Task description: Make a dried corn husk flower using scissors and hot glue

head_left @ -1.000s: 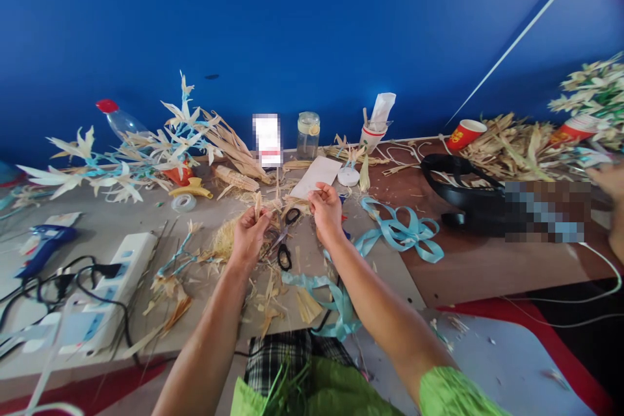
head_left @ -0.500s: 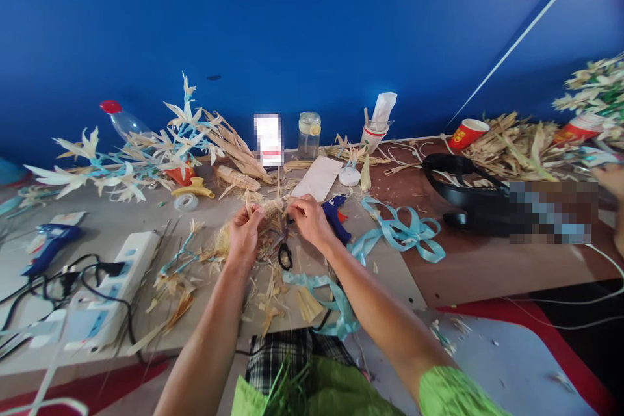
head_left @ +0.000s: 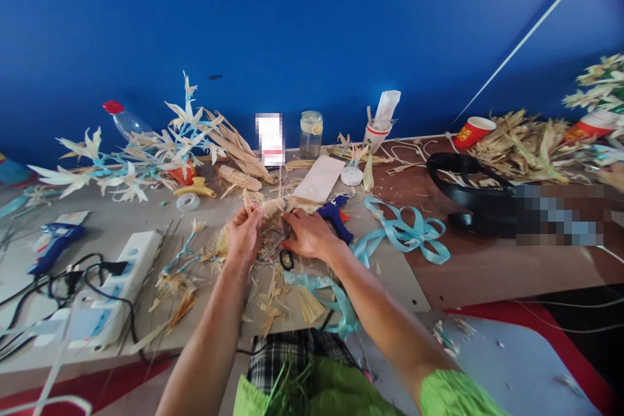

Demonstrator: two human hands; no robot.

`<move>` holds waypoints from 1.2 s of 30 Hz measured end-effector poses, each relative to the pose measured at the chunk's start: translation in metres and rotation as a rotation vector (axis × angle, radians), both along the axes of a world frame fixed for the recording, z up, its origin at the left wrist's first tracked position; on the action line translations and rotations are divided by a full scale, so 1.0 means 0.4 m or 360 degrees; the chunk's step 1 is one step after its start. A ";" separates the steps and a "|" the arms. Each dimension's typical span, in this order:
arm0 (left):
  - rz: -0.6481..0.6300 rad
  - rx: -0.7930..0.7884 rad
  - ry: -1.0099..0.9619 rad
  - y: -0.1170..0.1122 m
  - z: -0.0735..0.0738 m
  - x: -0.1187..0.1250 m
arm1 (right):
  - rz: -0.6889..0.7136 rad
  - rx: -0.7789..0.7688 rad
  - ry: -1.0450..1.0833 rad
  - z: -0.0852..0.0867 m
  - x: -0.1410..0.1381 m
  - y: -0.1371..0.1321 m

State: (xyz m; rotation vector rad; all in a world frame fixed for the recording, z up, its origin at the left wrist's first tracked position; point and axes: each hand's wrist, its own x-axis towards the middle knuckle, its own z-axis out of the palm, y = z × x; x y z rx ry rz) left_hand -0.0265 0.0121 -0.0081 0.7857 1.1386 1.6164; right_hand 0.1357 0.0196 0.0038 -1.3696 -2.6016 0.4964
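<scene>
My left hand [head_left: 245, 234] is closed in a pinch on a strip of dry corn husk [head_left: 247, 200] that sticks up from its fingers. My right hand [head_left: 309, 233] lies low over a pair of scissors [head_left: 286, 260]. Its thumb and fingers are round one dark handle, while the other black loop shows below the thumb. The blades are hard to make out among the scraps. Between the hands lies a pale corn cob [head_left: 272, 210]. A blue glue gun [head_left: 336, 216] rests just beyond my right hand.
Light blue ribbon [head_left: 414, 234] lies at the right, near a black headset [head_left: 468, 201]. Husk flowers [head_left: 131, 162] stand at the left above a white power strip [head_left: 121, 286] with black cords. A phone [head_left: 270, 143] and a clear jar [head_left: 311, 135] stand at the back. Another person's hand [head_left: 611, 177] shows at far right.
My right hand has come down from beside the cob onto the scissors, its fingers spreading round the handle. My left hand still pinches the husk in nearly the same place.
</scene>
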 end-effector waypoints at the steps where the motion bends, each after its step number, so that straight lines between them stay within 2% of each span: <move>1: -0.0001 -0.0003 0.0002 0.000 0.002 0.000 | 0.0021 -0.0005 -0.0012 0.000 0.000 -0.001; 6: -0.0032 0.0004 -0.0048 -0.001 0.005 -0.003 | 0.0167 -0.0076 -0.0007 -0.002 0.005 -0.003; 12: -0.0022 -0.0012 -0.0061 0.000 0.001 -0.007 | 0.0181 -0.0031 -0.0061 -0.001 0.004 -0.011; 16: -0.0018 -0.0017 -0.0123 -0.005 0.023 -0.003 | 0.0117 -0.0054 -0.0008 0.006 0.010 0.004; 19: -0.0025 -0.0037 -0.0214 -0.009 0.042 -0.004 | 0.0057 -0.0188 0.0110 0.015 0.037 0.031; 22: -0.0007 -0.0054 -0.0310 -0.007 0.043 -0.013 | 0.0130 -0.0462 0.0513 0.026 0.078 0.058; 25: 0.0036 -0.0091 -0.0359 0.000 0.030 -0.022 | 0.0186 -0.0827 0.1327 0.035 0.102 0.067; 27: 0.0044 -0.0112 -0.0358 0.003 0.022 -0.024 | 0.0121 -0.0994 0.1850 0.038 0.095 0.061; 29: 0.0035 -0.0116 -0.0345 0.004 0.019 -0.024 | 0.0020 -0.1107 0.2189 0.036 0.068 0.049; 33: 0.0015 -0.0109 -0.0313 0.000 0.022 -0.017 | -0.0222 -0.1475 0.2355 0.022 -0.003 0.034; 36: 0.0037 -0.0127 -0.0302 -0.003 0.027 -0.012 | -0.0302 -0.1706 0.2437 0.011 -0.030 0.033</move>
